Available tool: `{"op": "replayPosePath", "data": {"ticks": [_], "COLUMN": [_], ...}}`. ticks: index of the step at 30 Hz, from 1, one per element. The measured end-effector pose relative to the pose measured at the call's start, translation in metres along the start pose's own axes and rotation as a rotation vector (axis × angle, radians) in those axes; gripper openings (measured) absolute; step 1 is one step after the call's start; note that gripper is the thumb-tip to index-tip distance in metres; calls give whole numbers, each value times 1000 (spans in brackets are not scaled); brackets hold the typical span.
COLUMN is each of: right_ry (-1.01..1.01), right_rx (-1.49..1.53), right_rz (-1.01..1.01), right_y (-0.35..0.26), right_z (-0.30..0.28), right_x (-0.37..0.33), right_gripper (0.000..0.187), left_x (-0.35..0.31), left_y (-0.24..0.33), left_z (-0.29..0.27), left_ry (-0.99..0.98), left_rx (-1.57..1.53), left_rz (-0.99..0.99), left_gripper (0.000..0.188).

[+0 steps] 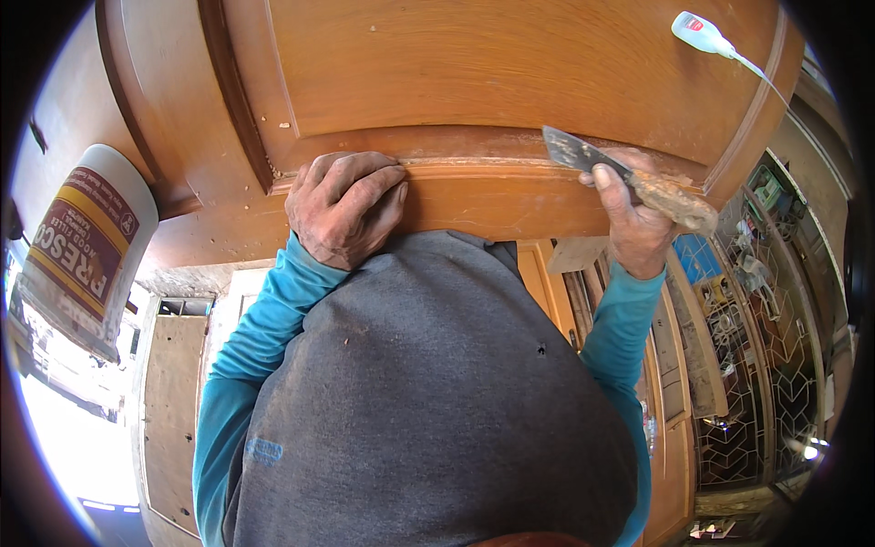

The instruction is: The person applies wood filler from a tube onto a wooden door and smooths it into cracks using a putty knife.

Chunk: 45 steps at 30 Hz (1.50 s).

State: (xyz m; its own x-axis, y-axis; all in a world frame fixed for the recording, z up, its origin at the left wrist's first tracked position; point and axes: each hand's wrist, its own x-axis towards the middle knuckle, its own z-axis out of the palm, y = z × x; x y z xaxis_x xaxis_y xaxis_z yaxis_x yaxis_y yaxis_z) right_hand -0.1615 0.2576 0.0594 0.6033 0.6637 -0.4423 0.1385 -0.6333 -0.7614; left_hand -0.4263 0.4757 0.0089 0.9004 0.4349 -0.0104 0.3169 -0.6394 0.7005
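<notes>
A brown wooden door point(510, 68) with raised panels lies in front of me, its near edge close to my body. My left hand point(348, 205) rests on the near rail beside the panel moulding, fingers curled under and pressed together; whatever is beneath them is hidden. In my right hand point(638, 214) is a putty knife point(643, 178), held by its crusted handle between thumb and fingers. Its dark blade, smeared with pale filler, points left over the moulding. Pale residue runs along the moulding's groove point(474, 166).
A large white tub point(87, 242) with a maroon and yellow label stands at the left. At the far right lies a white bottle-shaped thing point(700, 33) with a thin line trailing from its tip. Metal grilles point(729, 392) and timber pieces fill the right side below the door.
</notes>
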Motion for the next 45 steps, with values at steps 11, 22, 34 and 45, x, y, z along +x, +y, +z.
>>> {"op": "replayPosePath", "data": {"ticks": [11,22,34,45], "right_ry": [-46,-148,-172,-89], "right_rx": [-382,-615,-575,-502], "right_rz": [-426,-443,-476,-368], "right_y": [-34,-36,-33,-35], "right_z": [-2,14,21,0], "right_x": [0,-31,-31,-20], "right_gripper": [31,35,40,33], "left_x": [-1,-2,-3,-1], "left_y": [0,-1,-2,-2], "left_z": [0,0,2,-1], "left_ry": [8,1,6,12], "left_rx": [-8,-19,-7,-20], "left_rz": [7,-13,-4,-9], "left_gripper": [31,30,29,27]}}
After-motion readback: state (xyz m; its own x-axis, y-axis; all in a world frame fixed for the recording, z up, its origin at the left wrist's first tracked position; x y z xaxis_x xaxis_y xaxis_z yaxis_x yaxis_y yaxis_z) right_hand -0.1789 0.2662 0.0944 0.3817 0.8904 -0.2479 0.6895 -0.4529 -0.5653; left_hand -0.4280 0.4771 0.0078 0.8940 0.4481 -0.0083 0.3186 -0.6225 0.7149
